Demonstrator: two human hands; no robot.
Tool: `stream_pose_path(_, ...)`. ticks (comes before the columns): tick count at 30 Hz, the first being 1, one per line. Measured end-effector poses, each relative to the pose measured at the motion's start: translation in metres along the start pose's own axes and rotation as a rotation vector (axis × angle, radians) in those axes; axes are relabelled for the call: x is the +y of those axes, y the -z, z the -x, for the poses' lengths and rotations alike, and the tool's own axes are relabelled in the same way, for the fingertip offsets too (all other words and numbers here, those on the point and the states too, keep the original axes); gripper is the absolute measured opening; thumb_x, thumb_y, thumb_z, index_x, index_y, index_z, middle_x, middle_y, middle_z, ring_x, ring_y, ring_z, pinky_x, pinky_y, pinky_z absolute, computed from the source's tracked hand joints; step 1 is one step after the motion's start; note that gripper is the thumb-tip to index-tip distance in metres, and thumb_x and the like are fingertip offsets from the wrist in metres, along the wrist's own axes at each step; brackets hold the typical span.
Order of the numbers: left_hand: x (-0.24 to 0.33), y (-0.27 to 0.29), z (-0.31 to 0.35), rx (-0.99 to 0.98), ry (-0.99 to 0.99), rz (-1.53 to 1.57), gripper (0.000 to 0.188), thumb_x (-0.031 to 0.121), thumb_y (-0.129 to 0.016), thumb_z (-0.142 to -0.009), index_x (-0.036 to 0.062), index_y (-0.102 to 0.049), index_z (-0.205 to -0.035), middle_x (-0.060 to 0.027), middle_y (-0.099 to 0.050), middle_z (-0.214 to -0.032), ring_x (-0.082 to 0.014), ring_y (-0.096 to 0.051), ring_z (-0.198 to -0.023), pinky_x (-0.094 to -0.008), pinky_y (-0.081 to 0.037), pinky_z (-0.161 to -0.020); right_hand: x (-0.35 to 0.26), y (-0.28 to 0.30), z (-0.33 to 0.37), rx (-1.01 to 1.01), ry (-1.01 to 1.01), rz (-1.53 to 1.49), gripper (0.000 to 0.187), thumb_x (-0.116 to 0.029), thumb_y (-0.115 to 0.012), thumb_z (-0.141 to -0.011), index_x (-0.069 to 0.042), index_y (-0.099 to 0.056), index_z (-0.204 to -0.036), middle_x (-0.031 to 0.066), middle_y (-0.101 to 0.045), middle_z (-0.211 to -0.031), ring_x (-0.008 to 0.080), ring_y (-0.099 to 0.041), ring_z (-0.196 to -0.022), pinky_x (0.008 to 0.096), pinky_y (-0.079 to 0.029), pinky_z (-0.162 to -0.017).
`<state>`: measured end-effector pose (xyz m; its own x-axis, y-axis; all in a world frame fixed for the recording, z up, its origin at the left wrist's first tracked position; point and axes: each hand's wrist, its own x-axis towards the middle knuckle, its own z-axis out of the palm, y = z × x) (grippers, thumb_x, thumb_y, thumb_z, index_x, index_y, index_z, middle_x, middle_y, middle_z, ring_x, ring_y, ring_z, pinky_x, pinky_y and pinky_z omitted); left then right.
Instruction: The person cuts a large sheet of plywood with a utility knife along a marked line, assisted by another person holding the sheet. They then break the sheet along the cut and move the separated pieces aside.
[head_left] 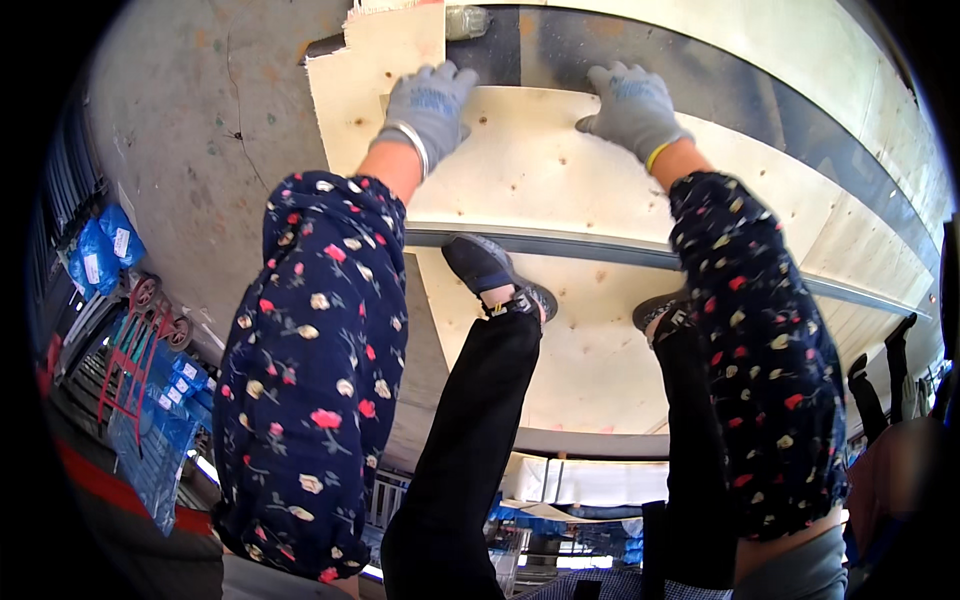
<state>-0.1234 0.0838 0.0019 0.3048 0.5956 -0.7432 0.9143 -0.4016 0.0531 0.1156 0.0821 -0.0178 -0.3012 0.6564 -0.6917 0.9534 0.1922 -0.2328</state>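
My left hand (pixel 430 108), in a grey glove, lies at the far left corner of a pale plywood sheet (pixel 540 150). Its fingers are stretched forward past the sheet's far edge, over a ragged-edged plywood piece (pixel 362 85) and the dark strip beside it. Also gloved in grey, my right hand (pixel 633 108) rests along the same far edge, with thumb apart and fingers reaching onto the dark strip (pixel 560 45). The undersides of both hands are hidden. Nearer to me, a long grey bar (pixel 560 246) crosses between plywood sheets.
My shoes (pixel 478 265) stand on the nearer plywood (pixel 575 345). A clear plastic-wrapped lump (pixel 467 22) lies beyond my left hand. Left are concrete floor (pixel 185 150), a red hand truck (pixel 130 350) and blue-wrapped packages (pixel 100 250). Another person's legs (pixel 880 390) appear at right.
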Motion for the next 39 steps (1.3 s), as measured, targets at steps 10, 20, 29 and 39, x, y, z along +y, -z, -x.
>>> stream_pose_path(10, -0.018, -0.015, -0.028, -0.004, -0.105, 0.022, 0.044, 0.040, -0.073, -0.076, 0.0116, -0.065, -0.109, -0.0109, -0.059, -0.109, -0.0300, -0.055, -0.110, -0.0377, -0.046, -0.091, -0.014, -0.015, -0.018, -0.019, 0.217, -0.193, 0.055, -0.030, -0.077, -0.070, -0.010, -0.058, -0.117, 0.0130, -0.065, -0.108, 0.0320, -0.061, -0.104, 0.0416, -0.049, -0.089)
stream_pose_path(20, -0.017, -0.024, 0.020, 0.282, -0.151, 0.213, 0.039, 0.029, -0.077, -0.073, 0.0082, -0.064, -0.104, -0.0143, -0.063, -0.096, -0.0337, -0.062, -0.092, -0.0410, -0.050, -0.083, -0.038, -0.021, -0.001, 0.110, 0.140, -0.084, 0.020, -0.014, -0.063, -0.077, -0.014, -0.072, -0.095, 0.0112, -0.070, -0.099, 0.0306, -0.067, -0.093, 0.0397, -0.054, -0.081)
stream_pose_path(29, -0.043, -0.046, -0.018, 0.325, -0.213, 0.289, 0.043, 0.024, -0.076, -0.074, 0.0047, -0.061, -0.110, -0.0142, -0.063, -0.101, -0.0322, -0.060, -0.096, -0.0388, -0.049, -0.084, -0.021, -0.011, -0.051, -0.024, 0.304, -0.103, 0.043, -0.024, -0.074, -0.069, -0.010, -0.068, -0.109, 0.0156, -0.068, -0.100, 0.0338, -0.063, -0.095, 0.0405, -0.049, -0.085)
stream_pose_path(39, -0.026, -0.028, -0.019, 0.038, -0.123, 0.193, 0.042, 0.023, -0.072, -0.079, 0.0091, -0.059, -0.116, -0.0132, -0.058, -0.108, -0.0335, -0.057, -0.104, -0.0392, -0.048, -0.088, -0.027, -0.018, -0.042, -0.134, 0.235, -0.077, 0.046, -0.027, -0.076, -0.067, -0.012, -0.068, -0.110, 0.0129, -0.069, -0.104, 0.0317, -0.064, -0.099, 0.0393, -0.051, -0.084)
